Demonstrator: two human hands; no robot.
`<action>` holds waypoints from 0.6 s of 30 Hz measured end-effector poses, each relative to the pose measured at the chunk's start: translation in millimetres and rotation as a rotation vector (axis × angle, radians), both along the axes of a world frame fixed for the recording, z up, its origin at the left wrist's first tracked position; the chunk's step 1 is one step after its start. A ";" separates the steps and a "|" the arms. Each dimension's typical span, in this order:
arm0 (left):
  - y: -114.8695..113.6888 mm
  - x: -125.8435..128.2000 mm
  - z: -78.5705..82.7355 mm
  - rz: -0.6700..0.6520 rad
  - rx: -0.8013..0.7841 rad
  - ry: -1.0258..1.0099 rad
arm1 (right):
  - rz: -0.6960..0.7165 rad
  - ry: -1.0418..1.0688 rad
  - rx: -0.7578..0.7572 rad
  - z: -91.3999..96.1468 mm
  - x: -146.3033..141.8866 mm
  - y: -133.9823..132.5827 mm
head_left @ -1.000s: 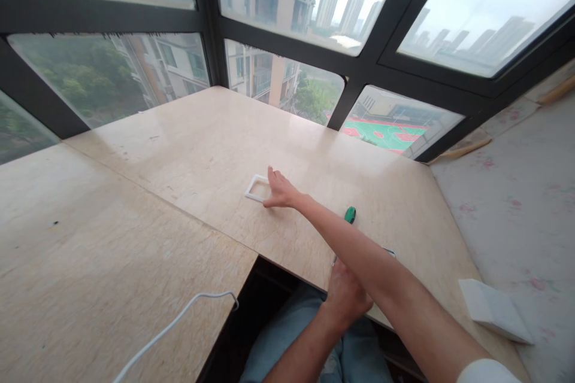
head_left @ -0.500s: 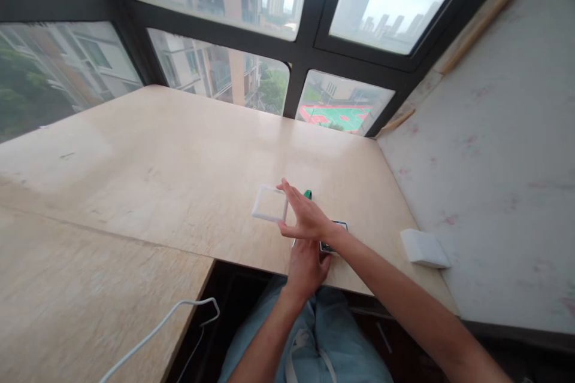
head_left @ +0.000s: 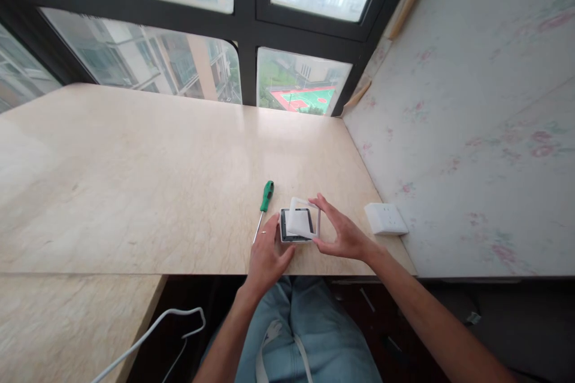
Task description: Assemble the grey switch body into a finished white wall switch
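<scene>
My right hand (head_left: 344, 232) holds a thin white square frame (head_left: 303, 222) by its right edge, tilted just above a square socket base (head_left: 287, 233) with a dark inside. The base lies on the beige stone counter (head_left: 135, 179) near its front edge. My left hand (head_left: 266, 254) rests at the base's left side, fingers touching its edge and steadying it. A green-handled screwdriver (head_left: 265, 200) lies on the counter just left of the base, tip pointing toward me.
A white socket (head_left: 385, 218) sits against the flowered wall (head_left: 471, 131) at the right. Dark-framed windows (head_left: 245, 18) run along the back. A white cable (head_left: 153, 329) hangs at the lower left by the counter's cut-out. My jeans-clad legs (head_left: 309, 335) are below the front edge.
My right hand picked the white frame up from the far counter and carried it back over the socket base. The view swung right and down. My left hand stayed at the base.
</scene>
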State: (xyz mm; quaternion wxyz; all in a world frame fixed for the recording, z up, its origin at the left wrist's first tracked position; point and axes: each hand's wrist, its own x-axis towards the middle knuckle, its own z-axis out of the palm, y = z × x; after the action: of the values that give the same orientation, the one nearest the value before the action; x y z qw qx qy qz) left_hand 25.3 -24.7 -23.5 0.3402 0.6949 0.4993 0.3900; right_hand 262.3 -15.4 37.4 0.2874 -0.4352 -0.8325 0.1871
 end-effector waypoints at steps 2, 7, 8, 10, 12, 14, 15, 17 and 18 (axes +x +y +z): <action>-0.6 -3.5 5.5 -0.032 -0.071 -0.064 | 0.006 -0.009 0.001 -3.3 5.1 -2.1; 5.0 -13.4 12.2 -0.167 -0.166 -0.110 | 0.046 -0.042 -0.014 -11.0 10.3 -1.1; 8.3 -14.8 11.2 -0.196 -0.157 -0.092 | 0.062 -0.050 -0.017 -12.1 10.5 -0.2; 16.2 -16.7 8.0 -0.239 -0.126 -0.049 | 0.098 -0.072 -0.018 -13.4 10.3 1.9; 23.8 -17.3 5.4 -0.264 -0.104 -0.020 | 0.126 -0.100 -0.013 -13.2 8.8 4.3; 29.4 -16.9 4.4 -0.276 -0.105 -0.013 | 0.140 -0.134 -0.009 -11.4 6.4 7.2; 31.2 -16.4 4.3 -0.281 -0.107 -0.013 | 0.147 -0.151 -0.009 -10.2 5.1 8.8; 33.1 -15.3 4.5 -0.285 -0.099 -0.002 | 0.168 -0.175 -0.010 -7.4 3.0 11.9; 33.3 -14.7 4.6 -0.284 -0.088 0.010 | 0.181 -0.183 -0.013 -6.0 2.3 13.4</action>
State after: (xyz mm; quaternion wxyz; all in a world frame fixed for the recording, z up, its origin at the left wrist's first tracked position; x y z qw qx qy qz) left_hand 10.5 8.6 -18.9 0.4196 0.7450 0.4143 0.3120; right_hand 264.5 -2.1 31.5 0.1894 -0.3754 -0.8899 0.1770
